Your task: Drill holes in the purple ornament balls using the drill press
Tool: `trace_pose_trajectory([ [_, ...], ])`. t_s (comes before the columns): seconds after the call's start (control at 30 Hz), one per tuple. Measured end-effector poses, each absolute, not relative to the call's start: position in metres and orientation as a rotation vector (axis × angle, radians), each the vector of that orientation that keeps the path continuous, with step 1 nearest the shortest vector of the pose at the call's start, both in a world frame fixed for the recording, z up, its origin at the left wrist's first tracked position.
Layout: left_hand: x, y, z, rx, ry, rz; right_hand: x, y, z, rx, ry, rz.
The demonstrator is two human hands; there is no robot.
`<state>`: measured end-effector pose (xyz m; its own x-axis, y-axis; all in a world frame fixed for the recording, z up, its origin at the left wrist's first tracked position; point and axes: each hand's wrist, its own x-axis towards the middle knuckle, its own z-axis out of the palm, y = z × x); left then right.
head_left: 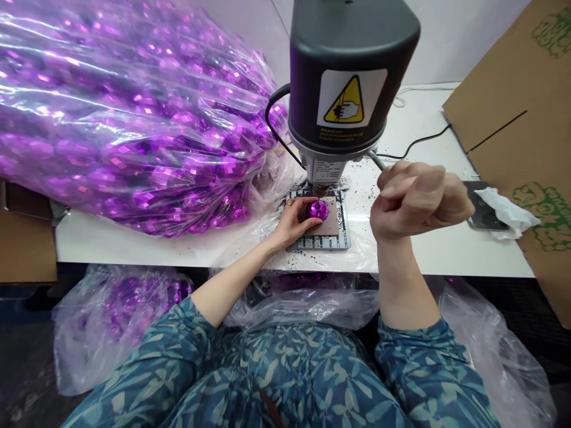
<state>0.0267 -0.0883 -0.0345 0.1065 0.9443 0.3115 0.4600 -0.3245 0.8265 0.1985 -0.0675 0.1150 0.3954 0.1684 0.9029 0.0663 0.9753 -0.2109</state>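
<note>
My left hand [297, 221] pinches a shiny purple faceted bead [318, 210] between thumb and fingers, with a ring on one finger. The bead rests on a brown square board [331, 224] on the slotted metal base [344, 241] of a bench drill press [352, 77], beneath its chuck [320, 189]. Raised at the right, my right hand [419, 199] is closed in a fist around the end of the press's lever [377, 159]. The lever's far end is hidden inside the fist.
A large clear bag [147, 119] full of purple beads fills the left of the white table [129, 244]. Dark shavings lie around the base. At right are a phone [484, 208], a crumpled tissue [508, 214] and a cardboard box [517, 95]. Another bag [129, 309] hangs below the table edge.
</note>
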Motion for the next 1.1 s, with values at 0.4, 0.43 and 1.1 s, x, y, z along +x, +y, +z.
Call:
trace_pose_trajectory([
  [0.4,0.028,-0.090,-0.032,1.810,1.365,1.162,0.201,-0.052,0.105,0.004,-1.228,-0.062],
  [0.43,0.028,-0.090,-0.031,1.805,1.370,1.161,0.201,-0.053,0.103,0.004,-1.241,-0.057],
  [1.1,0.005,-0.208,0.018,2.323,1.333,0.325,0.192,-0.055,0.188,-0.433,-1.190,0.402],
])
